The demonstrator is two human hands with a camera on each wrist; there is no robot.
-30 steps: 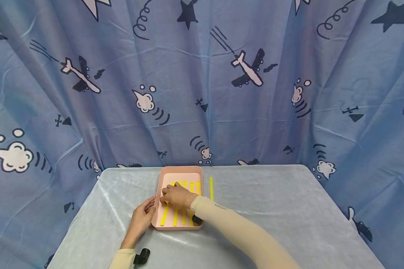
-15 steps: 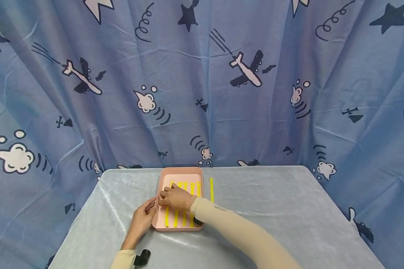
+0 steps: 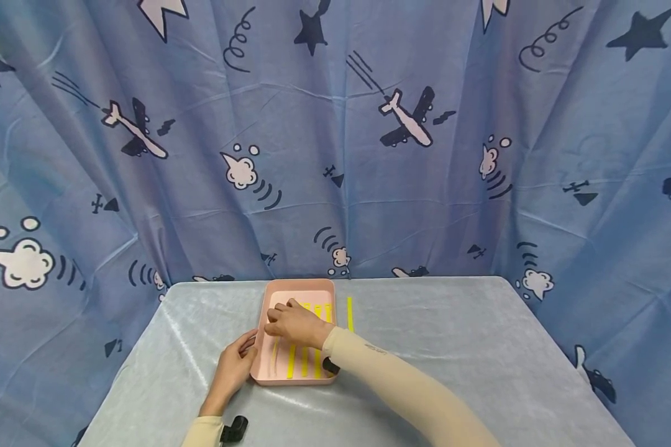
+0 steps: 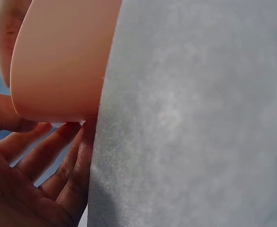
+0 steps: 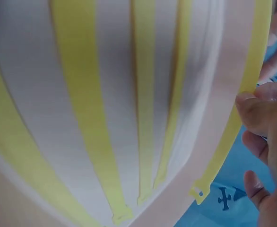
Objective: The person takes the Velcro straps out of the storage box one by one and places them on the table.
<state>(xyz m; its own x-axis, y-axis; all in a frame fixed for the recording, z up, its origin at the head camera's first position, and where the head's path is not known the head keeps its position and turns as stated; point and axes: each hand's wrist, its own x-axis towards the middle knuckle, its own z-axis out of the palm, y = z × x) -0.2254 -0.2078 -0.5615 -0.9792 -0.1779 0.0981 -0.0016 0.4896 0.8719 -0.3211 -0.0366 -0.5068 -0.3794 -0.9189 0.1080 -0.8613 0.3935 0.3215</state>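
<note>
From the head, a pink tray [image 3: 302,285] sits on a grey cloth-covered table [image 3: 453,347] in front of a blue patterned curtain [image 3: 291,230]. The right hand [image 3: 296,326], its forearm in a beige sleeve [image 3: 408,388], is over the tray's left half, with a narrow held strip [image 3: 274,359] running down toward the tray's near end; it looks pale and thin there, probably because it is seen edge-on. Yellow strips [image 3: 291,363] lie lengthwise, side by side, inside the tray, and one loose yellow strip [image 3: 350,313] rests on the table just beyond its right wall. The left hand [image 3: 235,366] is at the tray's left side. Through the left wrist camera, that hand's fingers are extended and somewhat spread, their tips against the tray's outer surface. At the right wrist, thumb and forefinger pinch the held strip near the tray's rim, its notched end hanging free, while the other fingers are loosely bent.
</note>
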